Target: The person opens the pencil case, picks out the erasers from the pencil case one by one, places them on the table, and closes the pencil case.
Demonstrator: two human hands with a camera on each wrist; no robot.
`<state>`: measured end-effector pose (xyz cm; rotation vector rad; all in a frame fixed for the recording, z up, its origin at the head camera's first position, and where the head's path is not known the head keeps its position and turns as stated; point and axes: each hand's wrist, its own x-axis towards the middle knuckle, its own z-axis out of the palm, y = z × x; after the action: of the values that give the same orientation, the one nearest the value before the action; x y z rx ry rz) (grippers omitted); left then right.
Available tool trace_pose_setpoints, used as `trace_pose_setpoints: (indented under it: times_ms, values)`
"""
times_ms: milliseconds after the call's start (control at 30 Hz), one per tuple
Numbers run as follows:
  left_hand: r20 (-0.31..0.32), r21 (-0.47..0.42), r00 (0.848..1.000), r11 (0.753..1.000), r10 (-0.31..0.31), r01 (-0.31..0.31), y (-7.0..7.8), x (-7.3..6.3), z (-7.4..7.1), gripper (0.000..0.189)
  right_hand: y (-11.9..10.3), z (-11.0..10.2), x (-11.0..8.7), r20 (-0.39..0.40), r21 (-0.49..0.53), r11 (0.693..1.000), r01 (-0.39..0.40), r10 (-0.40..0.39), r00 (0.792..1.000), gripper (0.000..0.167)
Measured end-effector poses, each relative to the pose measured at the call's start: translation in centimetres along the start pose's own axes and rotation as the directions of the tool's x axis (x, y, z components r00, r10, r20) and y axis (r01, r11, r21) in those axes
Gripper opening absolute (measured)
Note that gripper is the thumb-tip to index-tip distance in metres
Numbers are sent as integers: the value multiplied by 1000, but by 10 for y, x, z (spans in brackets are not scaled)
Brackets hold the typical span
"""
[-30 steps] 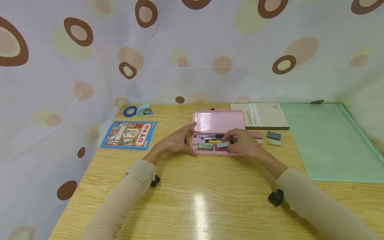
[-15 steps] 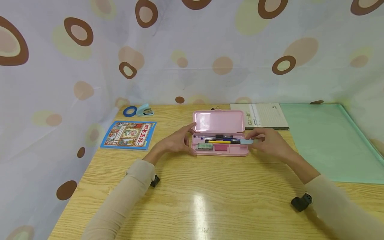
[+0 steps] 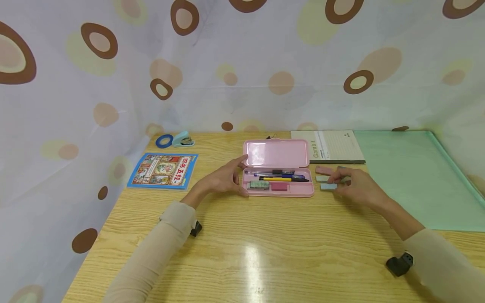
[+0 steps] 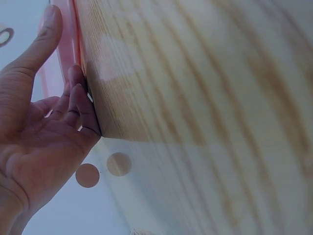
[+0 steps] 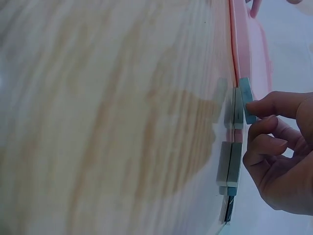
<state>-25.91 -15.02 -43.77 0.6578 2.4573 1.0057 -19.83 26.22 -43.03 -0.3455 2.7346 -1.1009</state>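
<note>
In the head view a pink pencil case (image 3: 278, 192) lies with its lid flipped back. Pens, a yellow-and-black marker (image 3: 278, 179), a green-patterned eraser (image 3: 259, 184) and a dark pink eraser (image 3: 279, 186) sit inside it. My left hand (image 3: 224, 179) holds the case's left end, with thumb and fingers at its edges. Just right of the case my right hand (image 3: 356, 187) pinches a light blue eraser (image 3: 328, 186). The right wrist view has that light blue eraser (image 5: 247, 100) tilted at the fingertips. A reddish eraser (image 3: 323, 170) and a white one (image 3: 322, 179) lie behind it.
A notebook (image 3: 333, 145) lies behind the erasers, beside a pale green mat (image 3: 420, 181). At the left are a blue-covered book (image 3: 163, 170), a roll of blue tape (image 3: 164, 141) and a light blue stapler (image 3: 183, 139). A patterned curtain surrounds the table (image 3: 212, 252).
My right hand has carried the light blue eraser out of the pencil case, rightward to the other erasers. The left hand has stayed at the case's left end.
</note>
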Motion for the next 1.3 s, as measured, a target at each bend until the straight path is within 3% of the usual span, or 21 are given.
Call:
trace_pose_setpoints:
  times_ms: [533, 867, 1067, 1300]
  values:
    - [-2, 4, 1000, 1000, 9, -9, -1, 0, 0, 123, -8, 1, 6, -26, -24, 1000, 11, -12, 1000, 23]
    - [3, -12, 1000, 1000, 3, -3, -1, 0, -1, 123, -27, 12, 15, 10, 101, 994, 35, -37, 999, 30]
    - [-1, -4, 1000, 1000, -3, 3, 0, 0, -1, 123, -44, 27, 25, 69, 156, 984, 83, -95, 993, 26]
    - [2, -1, 1000, 1000, -1, 1, 0, 0, -1, 123, -64, 47, 34, 104, 56, 975, 213, -218, 970, 21]
